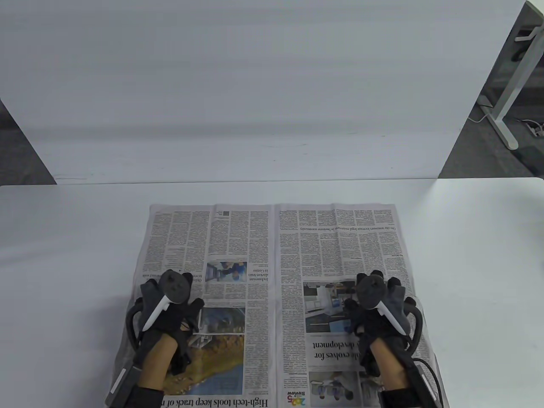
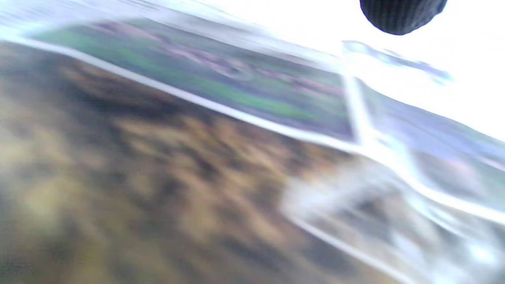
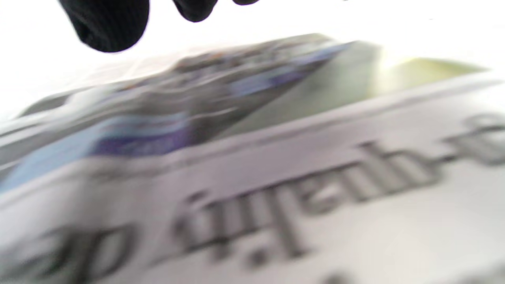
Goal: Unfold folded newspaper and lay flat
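Though thin, limp and easily torn, the printed grey broadsheet newspaper (image 1: 272,272) lies spread at lower centre; left hand (image 1: 168,308) and right hand (image 1: 376,308) rest flat on it, well apart, gripping nothing; smooth from the outer edges.

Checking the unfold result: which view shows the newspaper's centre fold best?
Table view. The newspaper lies open on the table, with the centre fold visible from far edge to near edge between both pages. Left and right wrist views show only blurred close-ups of printed photos and headline text, with no fold identifiable.

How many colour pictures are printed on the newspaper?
5 on the open grey newspaper: two on the left page, three on the right. Gloved hands may hide more.
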`<state>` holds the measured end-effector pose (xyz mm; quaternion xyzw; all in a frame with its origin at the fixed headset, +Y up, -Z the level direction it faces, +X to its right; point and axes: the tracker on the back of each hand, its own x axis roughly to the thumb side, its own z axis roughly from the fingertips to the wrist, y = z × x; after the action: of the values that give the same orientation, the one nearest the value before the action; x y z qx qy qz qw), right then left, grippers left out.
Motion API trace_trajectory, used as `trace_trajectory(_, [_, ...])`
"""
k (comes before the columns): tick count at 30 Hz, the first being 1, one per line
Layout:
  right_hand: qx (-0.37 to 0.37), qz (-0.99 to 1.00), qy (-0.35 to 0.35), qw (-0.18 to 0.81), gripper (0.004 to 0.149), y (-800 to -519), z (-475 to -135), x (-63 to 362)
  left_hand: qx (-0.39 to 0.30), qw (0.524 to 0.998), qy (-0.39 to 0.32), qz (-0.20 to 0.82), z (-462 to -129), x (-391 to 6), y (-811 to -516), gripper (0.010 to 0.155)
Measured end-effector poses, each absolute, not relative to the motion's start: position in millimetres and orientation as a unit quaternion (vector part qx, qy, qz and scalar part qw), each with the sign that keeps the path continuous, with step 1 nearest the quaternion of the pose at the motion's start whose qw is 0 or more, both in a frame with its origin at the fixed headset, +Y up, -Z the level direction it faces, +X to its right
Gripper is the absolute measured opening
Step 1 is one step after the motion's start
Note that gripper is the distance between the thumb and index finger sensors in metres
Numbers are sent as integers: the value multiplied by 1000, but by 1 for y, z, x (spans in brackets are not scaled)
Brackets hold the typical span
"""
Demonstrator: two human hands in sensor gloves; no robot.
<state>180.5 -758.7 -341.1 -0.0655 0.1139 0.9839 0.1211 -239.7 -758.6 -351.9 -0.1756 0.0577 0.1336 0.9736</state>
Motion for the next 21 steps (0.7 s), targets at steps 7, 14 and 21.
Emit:
trace_trajectory(7, [-25,978,160,131,69,-769,-342,166,-222,971,38,76,-353,-214,-768,72])
trace_trajectory(14, [-37,966,210,147,66,-759,-329,169,-254,961,42,101,-343,-220,-756,68])
trace_trajectory(21, [-57,960,246,119,63,-743,-316,160,-277,956,55,82,-331,-218,-740,62])
